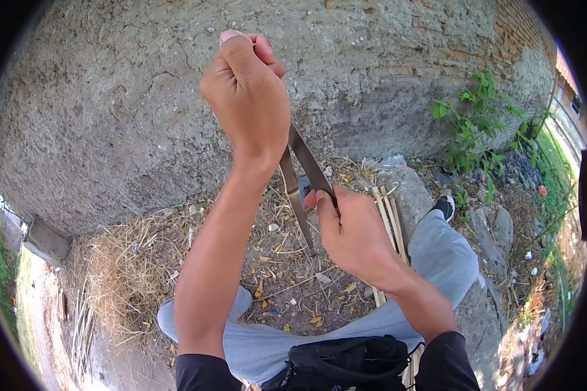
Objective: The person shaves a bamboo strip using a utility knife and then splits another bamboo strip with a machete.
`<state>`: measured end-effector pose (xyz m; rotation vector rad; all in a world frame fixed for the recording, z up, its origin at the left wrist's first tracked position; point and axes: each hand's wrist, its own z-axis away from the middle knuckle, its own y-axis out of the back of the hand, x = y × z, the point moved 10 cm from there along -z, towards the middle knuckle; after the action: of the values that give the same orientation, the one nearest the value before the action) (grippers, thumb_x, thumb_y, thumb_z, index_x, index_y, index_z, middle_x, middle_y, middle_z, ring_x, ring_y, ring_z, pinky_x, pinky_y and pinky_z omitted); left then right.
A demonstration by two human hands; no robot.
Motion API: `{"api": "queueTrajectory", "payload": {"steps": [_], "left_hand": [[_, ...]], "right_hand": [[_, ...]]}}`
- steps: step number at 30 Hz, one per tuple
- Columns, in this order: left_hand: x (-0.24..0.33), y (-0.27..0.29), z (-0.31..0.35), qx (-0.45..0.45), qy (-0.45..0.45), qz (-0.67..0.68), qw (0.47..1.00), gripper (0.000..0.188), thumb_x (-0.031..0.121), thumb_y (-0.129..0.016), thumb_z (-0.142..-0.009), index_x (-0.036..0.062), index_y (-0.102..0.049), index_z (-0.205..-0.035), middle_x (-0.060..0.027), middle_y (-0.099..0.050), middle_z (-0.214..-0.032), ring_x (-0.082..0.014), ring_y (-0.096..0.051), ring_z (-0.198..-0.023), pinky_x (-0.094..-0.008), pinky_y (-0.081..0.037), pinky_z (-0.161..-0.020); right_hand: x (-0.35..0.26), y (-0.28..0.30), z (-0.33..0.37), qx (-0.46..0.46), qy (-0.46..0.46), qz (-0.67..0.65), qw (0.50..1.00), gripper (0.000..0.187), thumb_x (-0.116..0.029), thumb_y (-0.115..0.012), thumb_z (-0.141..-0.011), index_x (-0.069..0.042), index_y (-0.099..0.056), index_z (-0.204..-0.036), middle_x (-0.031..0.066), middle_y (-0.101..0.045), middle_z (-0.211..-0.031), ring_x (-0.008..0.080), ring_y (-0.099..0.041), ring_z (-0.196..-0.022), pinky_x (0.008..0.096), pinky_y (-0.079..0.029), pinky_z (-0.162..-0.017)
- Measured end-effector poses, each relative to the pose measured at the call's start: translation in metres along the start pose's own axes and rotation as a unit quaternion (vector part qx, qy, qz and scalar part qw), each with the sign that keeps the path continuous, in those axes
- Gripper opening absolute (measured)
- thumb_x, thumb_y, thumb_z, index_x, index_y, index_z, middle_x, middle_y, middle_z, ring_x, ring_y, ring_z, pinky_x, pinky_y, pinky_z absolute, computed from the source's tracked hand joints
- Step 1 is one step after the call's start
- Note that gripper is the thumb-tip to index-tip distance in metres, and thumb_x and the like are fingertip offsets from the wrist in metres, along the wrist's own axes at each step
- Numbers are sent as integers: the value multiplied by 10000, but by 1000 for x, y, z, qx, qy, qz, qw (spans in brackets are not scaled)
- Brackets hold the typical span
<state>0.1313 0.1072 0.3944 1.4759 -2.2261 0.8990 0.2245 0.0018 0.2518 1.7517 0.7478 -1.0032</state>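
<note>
My left hand (248, 91) is raised in front of the wall with its fingers curled closed. What lies inside the fist is mostly hidden. Behind its wrist, two long narrow pieces come down and spread apart. One is a brown strip (301, 218) with a joint-like band, looking like split bamboo, and its lower end hangs free. My right hand (355, 228), lower and to the right, grips the other, a dark flat strip (312, 166), with the thumb laid along it. A small greyish patch shows between the pieces by the right thumb; I cannot tell what it is.
A rough plastered wall (143, 98) with bare brick rises ahead. Pale slats (391, 218) lie beside my right leg, near a stone block (407, 195). Dry straw (134, 274) covers the ground at left. A leafy plant (479, 120) grows at right. A black bag (349, 362) rests at my lap.
</note>
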Motion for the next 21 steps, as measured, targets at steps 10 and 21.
{"api": "queueTrajectory", "payload": {"steps": [10, 21], "left_hand": [[-9, 0, 1, 4, -12, -48, 999, 465, 242, -357, -994, 20, -498, -611, -29, -493, -523, -80, -422, -471, -259, -313, -451], [-25, -1, -17, -30, 8, -5, 1000, 424, 230, -364, -977, 27, -505, -632, -31, -498, -521, -79, -411, -458, -249, -316, -450]], "right_hand": [[45, -18, -5, -53, -38, 36, 997, 347, -192, -445, -980, 84, -568, -809, 250, -545, -569, 441, -578, -557, 489, -455, -579], [74, -31, -22, -136, -187, -194, 953, 290, -168, -437, -978, 50, -624, -937, 46, -518, -589, 130, -479, -457, 340, -372, -455]]}}
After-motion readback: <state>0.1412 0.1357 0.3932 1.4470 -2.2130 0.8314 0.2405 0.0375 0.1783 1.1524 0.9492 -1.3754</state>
